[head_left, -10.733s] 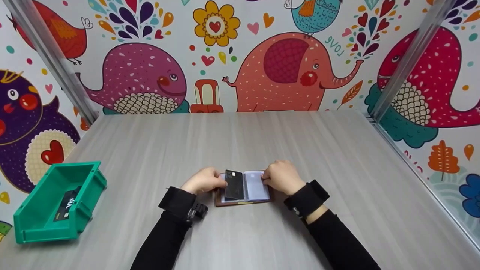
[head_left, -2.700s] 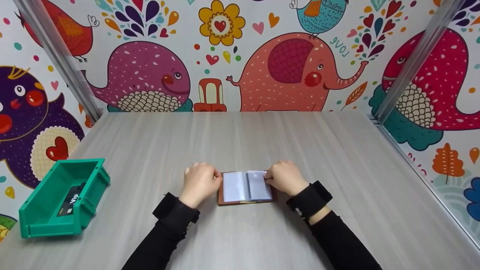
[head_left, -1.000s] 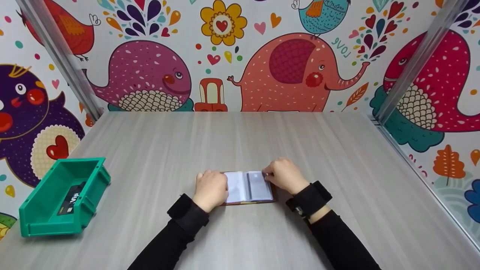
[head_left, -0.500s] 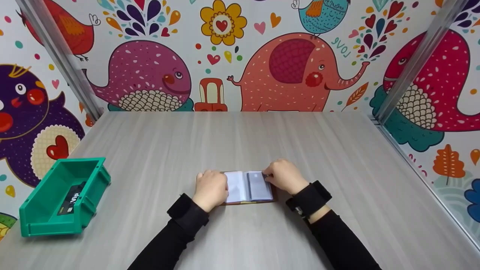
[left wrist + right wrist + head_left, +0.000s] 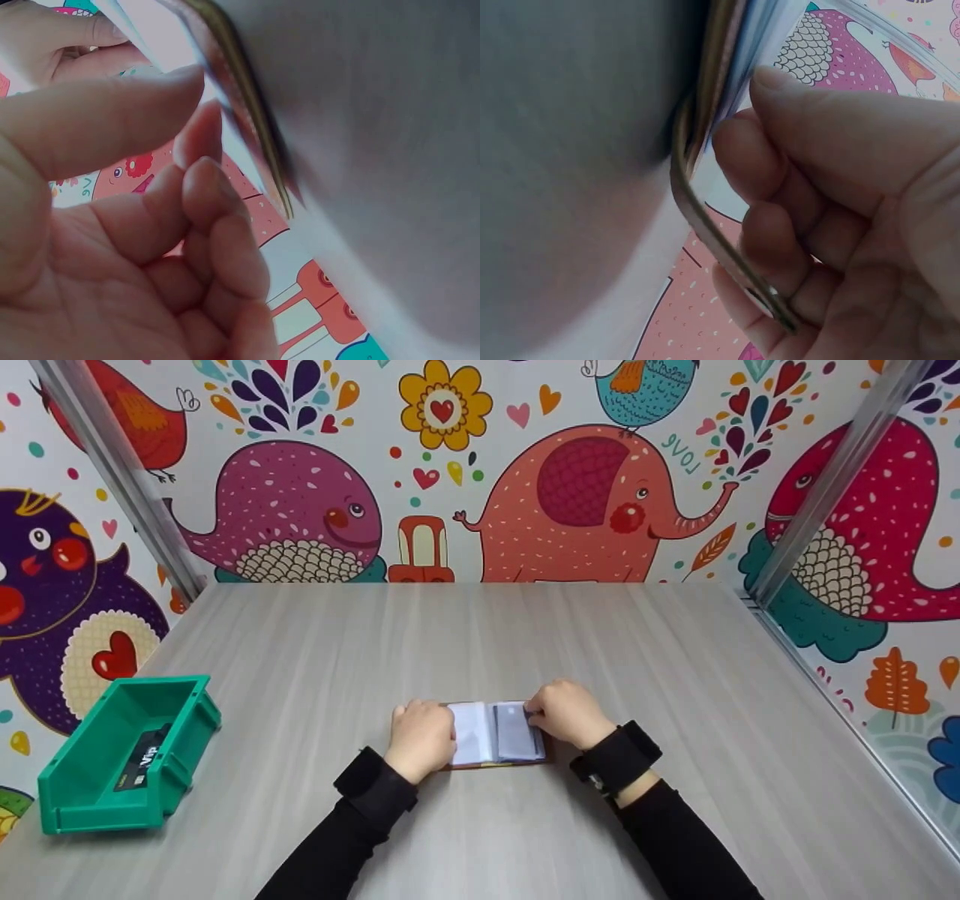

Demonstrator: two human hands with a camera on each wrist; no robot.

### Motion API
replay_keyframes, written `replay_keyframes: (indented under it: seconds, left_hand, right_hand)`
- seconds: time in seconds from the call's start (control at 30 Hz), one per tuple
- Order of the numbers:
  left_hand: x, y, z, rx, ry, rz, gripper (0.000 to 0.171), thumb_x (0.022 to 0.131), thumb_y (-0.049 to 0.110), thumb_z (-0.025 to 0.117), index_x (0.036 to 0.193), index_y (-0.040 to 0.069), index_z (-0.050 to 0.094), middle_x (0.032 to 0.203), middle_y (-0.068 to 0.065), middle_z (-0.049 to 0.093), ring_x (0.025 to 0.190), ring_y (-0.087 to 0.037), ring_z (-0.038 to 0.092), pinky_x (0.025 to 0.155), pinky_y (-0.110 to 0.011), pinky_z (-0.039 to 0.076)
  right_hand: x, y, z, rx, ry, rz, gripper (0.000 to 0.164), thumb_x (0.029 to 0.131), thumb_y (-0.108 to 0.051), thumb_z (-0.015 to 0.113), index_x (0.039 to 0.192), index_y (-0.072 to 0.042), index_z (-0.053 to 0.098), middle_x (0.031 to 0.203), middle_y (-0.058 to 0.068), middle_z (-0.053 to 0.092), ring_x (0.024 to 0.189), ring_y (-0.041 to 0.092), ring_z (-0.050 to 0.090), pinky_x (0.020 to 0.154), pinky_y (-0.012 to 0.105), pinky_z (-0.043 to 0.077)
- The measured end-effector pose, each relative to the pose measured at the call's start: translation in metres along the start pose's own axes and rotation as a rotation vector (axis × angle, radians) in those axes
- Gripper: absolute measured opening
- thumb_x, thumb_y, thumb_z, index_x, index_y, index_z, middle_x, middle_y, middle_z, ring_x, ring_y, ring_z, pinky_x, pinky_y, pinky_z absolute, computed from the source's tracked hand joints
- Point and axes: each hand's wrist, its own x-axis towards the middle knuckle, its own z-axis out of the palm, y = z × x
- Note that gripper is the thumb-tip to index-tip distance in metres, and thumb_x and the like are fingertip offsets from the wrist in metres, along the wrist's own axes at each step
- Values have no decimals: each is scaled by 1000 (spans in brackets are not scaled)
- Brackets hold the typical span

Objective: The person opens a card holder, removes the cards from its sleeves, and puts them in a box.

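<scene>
A brown card holder (image 5: 472,735) lies spread on the table with clear plastic sleeves facing up. My left hand (image 5: 423,741) covers its left edge; in the left wrist view the thumb (image 5: 161,94) lies against the sleeve side, with the other fingers curled by the cover's edge. My right hand (image 5: 570,712) pinches the edge of the right-hand sleeves (image 5: 517,733) near their upper right corner. In the right wrist view its thumb and index finger meet at the stack of sleeves, while the brown cover flap (image 5: 720,240) bends away beneath, beside the lower fingers.
A green bin (image 5: 105,819) stands at the table's left side, with a black card marked "Vip" (image 5: 142,757) inside. The grey wood-grain table (image 5: 480,645) ends at walls (image 5: 525,547) printed with cartoon animals. A metal rail (image 5: 847,727) runs along the right edge.
The black card once held by my left hand over the left sleeve is out of sight. My left hand has moved right onto the holder's edge; the top right sleeve has just shifted slightly.
</scene>
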Motion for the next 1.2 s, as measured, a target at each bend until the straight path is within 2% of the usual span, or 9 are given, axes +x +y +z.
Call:
replay_keyframes:
  seconds: [0.17, 0.3, 0.5, 0.7, 1.2]
  left_hand:
    - [0, 0, 0, 7, 5, 1, 11, 71, 10, 74, 64, 13, 65, 77, -5, 64, 76, -28, 55, 67, -41, 36]
    - [0, 0, 0, -2, 2, 3, 12, 71, 9, 74, 64, 13, 65, 77, -5, 64, 76, -28, 55, 67, -41, 36]
    - [0, 0, -1, -7, -3, 4, 9, 70, 10, 73, 64, 13, 67, 76, -4, 63, 76, -28, 55, 67, -41, 35]
    - [-1, 0, -1, -13, 1, 6, 10, 70, 9, 73, 64, 13, 66, 77, -4, 64, 76, -28, 55, 67, -41, 35]
    - [-2, 0, -1, -18, 11, 11, 14, 71, 8, 73, 62, 15, 64, 75, -4, 62, 75, -27, 54, 67, -40, 35]
  right_hand:
    - [0, -1, -2, 15, -8, -10, 18, 73, -2, 81, 65, -10, 67, 66, -2, 60, 60, 17, 49, 59, 35, 45]
    - [-1, -2, -2, 33, -7, 3, 10, 73, -2, 82, 72, -10, 75, 73, -3, 69, 65, 16, 58, 63, 36, 50]
    - [0, -4, -3, 77, -28, 8, 9, 74, -1, 82, 79, -9, 80, 81, 0, 73, 69, 17, 63, 67, 36, 52]
    - [0, -7, -4, 106, -78, 45, 19, 74, -4, 83, 93, -8, 80, 89, 6, 75, 79, 22, 69, 71, 38, 53]
    - [1, -13, -6, 116, -123, 52, 23, 73, -8, 85, 96, -10, 80, 89, 5, 75, 77, 23, 66, 71, 41, 52]
